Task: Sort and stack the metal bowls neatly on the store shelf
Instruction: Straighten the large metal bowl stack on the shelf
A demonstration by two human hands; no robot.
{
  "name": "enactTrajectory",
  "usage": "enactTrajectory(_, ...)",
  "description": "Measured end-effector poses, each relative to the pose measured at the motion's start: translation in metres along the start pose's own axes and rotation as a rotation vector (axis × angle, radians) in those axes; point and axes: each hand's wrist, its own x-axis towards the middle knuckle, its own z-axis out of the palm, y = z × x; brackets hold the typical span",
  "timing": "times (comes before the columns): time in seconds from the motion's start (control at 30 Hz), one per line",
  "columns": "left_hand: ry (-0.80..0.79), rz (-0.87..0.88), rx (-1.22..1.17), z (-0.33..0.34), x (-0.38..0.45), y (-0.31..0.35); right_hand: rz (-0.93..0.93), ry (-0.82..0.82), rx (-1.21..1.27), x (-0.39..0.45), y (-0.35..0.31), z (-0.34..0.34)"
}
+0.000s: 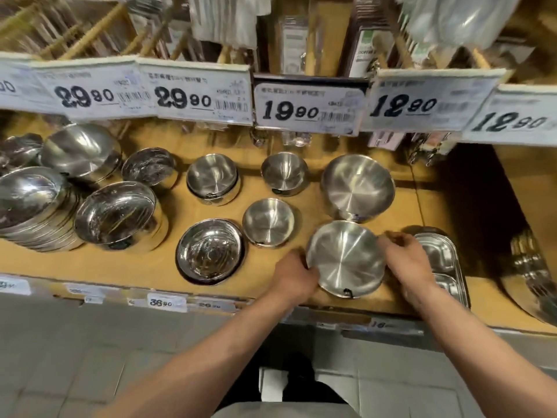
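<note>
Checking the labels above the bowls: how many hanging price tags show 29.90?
2: one 29.90 tag at upper left, a second 29.90 tag just right of it. A cut-off tag at the far-left edge is unreadable.

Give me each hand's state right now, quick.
Left hand: fingers curled on the left rim of the front steel bowl, holding it.
Right hand: fingers gripping the same bowl's right rim.

The one camera sits on the person's head and looks forward and down, from close, at the tan wooden store shelf (271, 212). The wide lens bends the white price labels (307, 108) above and takes in the grey tiled floor (75, 342) below.
</note>
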Motion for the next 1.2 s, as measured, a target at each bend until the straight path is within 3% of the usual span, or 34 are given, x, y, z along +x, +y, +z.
enactTrajectory(0.17,0.035,-0.081,-0.095,0.007,0.006,-0.007,-0.020,0.129,0.110,0.033,-0.041,0.008)
enactTrajectory(0.43,0.051,-0.111,-0.237,0.010,0.012,-0.019,0.053,0.024,0.201,0.088,-0.057,0.005)
enactTrajectory(0.67,0.105,-0.146,-0.302,0.013,0.021,-0.025,0.026,0.040,0.218,0.063,-0.069,-0.006)
enactTrajectory(0.83,0.052,-0.106,-0.273,0.003,0.019,-0.025,-0.049,0.042,0.235,0.033,-0.073,-0.019)
enactTrajectory(1.0,0.182,-0.008,-0.308,-0.015,0.016,-0.020,-0.043,-0.075,0.311,-0.007,-0.054,-0.021)
enactTrajectory(1.2,0.164,0.030,-0.560,-0.025,0.015,-0.001,0.037,-0.221,0.217,-0.025,-0.021,-0.011)
